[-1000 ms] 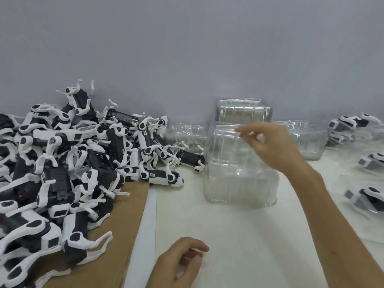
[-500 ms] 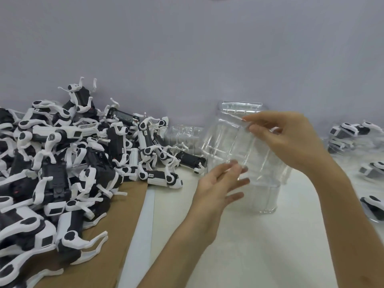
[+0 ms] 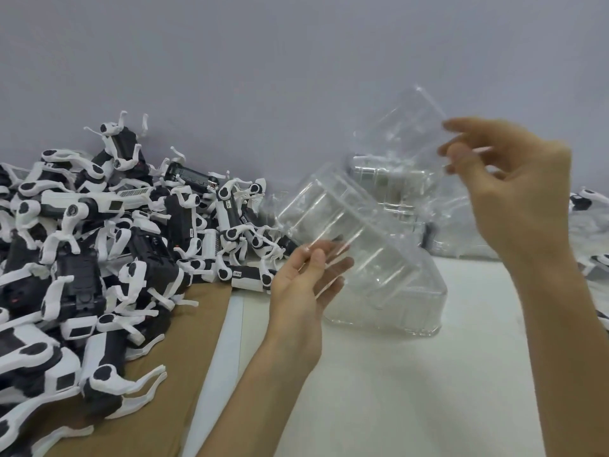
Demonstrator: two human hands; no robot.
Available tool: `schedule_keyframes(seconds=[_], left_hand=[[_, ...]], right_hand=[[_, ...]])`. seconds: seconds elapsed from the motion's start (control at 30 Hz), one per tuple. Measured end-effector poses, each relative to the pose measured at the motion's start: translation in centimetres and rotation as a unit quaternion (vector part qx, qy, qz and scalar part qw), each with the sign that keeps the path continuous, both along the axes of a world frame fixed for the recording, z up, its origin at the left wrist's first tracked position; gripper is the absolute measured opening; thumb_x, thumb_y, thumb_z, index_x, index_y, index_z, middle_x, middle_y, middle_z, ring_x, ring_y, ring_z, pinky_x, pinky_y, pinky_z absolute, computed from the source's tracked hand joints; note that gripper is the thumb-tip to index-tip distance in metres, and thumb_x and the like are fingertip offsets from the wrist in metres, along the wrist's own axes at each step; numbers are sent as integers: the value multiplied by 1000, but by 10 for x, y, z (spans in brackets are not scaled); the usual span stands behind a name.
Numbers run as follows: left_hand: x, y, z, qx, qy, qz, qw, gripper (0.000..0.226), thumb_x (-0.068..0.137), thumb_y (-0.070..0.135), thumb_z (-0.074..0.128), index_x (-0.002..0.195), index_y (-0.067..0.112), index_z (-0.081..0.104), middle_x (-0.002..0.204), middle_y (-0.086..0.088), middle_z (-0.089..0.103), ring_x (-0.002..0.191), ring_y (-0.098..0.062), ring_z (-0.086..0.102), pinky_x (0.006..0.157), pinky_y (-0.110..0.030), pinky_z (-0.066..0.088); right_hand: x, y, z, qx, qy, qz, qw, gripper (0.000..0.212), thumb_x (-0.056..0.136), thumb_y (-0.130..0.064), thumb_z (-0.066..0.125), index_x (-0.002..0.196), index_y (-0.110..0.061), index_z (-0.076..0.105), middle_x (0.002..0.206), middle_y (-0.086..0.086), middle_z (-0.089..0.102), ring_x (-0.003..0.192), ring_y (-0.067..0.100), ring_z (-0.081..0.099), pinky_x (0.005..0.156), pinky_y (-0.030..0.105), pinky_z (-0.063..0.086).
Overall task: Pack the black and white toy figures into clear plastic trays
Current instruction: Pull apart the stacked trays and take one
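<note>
Fingers (image 3: 318, 262) on glossy, ribbed clear trays (image 3: 389, 285)

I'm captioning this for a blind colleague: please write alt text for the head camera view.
A person's right hand pinches one clear tray in the air while the left hand grips the rim of a tilted stack of trays resting on a white table. A pile of black and white toy figures lies to the left on brown cardboard.

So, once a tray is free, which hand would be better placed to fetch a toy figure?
Probably the left. The left hand pinches the tilted tray stack right beside the pile of toy figures; the right hand is raised on the far side, pinching the lifted tray.
</note>
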State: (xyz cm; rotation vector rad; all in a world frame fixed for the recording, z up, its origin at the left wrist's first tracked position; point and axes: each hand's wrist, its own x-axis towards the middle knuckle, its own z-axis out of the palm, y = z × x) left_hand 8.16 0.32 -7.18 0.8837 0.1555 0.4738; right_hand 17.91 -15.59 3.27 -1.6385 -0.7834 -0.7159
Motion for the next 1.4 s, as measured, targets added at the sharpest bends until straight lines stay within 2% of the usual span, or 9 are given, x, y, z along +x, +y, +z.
schedule_keyframes(seconds=[0.13, 0.23, 0.57, 0.73, 0.9, 1.0, 1.17, 1.3, 1.4], left_hand=[[6, -11, -16, -133, 0, -54, 990, 14, 95, 7, 50, 104, 7, 61, 104, -11, 75, 95, -23, 74, 69, -31, 61], [18, -33, -34, -130, 73, -67, 986, 17, 103, 5, 45, 99, 3, 62, 95, -11, 76, 88, -23, 74, 67, -32, 61], [23, -31, -56, 153, 246, -91, 953, 37, 94, 44, 63, 79, 11, 69, 74, -2, 76, 60, -16, 69, 55, -27, 55], [10, -12, -59, 268, 230, 52, 934, 57, 89, 43, 69, 48, 12, 44, 49, -5, 48, 45, -18, 43, 47, -24, 35], [3, -6, -68, 336, 197, 166, 906, 53, 93, 34, 64, 55, 18, 30, 51, 8, 29, 51, -12, 25, 53, -31, 23], [2, -13, -73, 347, 175, 246, 888, 12, 91, 30, 65, 86, 31, 54, 80, 14, 55, 65, -5, 50, 62, -25, 38], [6, -28, -82, 470, 130, 73, 870, 68, 92, 28, 65, 147, 39, 28, 138, 24, 34, 127, 7, 40, 104, -16, 35], [6, -27, -75, 473, 144, -107, 863, 69, 98, 31, 59, 154, 40, 20, 154, 28, 21, 140, 8, 26, 116, -19, 22], [2, -11, -55, 354, 162, -102, 915, 40, 102, 25, 52, 141, 31, 46, 144, 12, 49, 121, -2, 56, 104, -26, 42]], right_hand=[[-5, -7, 7, 23, -11, -22, 999, 21, 89, -29, 64, 106, -41, 70, 95, -9, 73, 85, 15, 69, 70, 21, 50], [-7, -5, 4, 5, -8, -24, 1000, 23, 91, -27, 63, 110, -37, 70, 95, -9, 73, 85, 17, 69, 72, 29, 54], [-6, -2, 0, -48, -11, 7, 999, 23, 92, -22, 64, 112, -33, 70, 98, -7, 73, 87, 16, 68, 75, 31, 55], [2, 0, -8, -134, -18, 9, 991, 23, 92, -19, 69, 108, -35, 73, 93, -14, 71, 81, 4, 63, 71, 8, 43], [21, 7, -34, -324, 95, -12, 941, 24, 93, -21, 68, 101, -43, 73, 93, -23, 65, 84, -2, 59, 72, 18, 43], [32, 1, -40, -325, 134, -10, 936, 24, 94, -21, 67, 103, -43, 72, 94, -16, 68, 83, -4, 57, 64, 5, 37], [27, -8, -26, -167, 29, -63, 983, 27, 92, -15, 68, 103, -41, 69, 90, -13, 68, 77, -3, 60, 71, 4, 41], [0, -15, -1, -145, -20, -13, 989, 24, 92, -21, 70, 105, -42, 71, 94, -20, 69, 84, 0, 63, 79, 9, 46], [-29, -17, 14, -193, -34, 51, 979, 24, 90, -24, 71, 104, -43, 73, 92, -16, 73, 89, 5, 67, 83, 17, 51]])
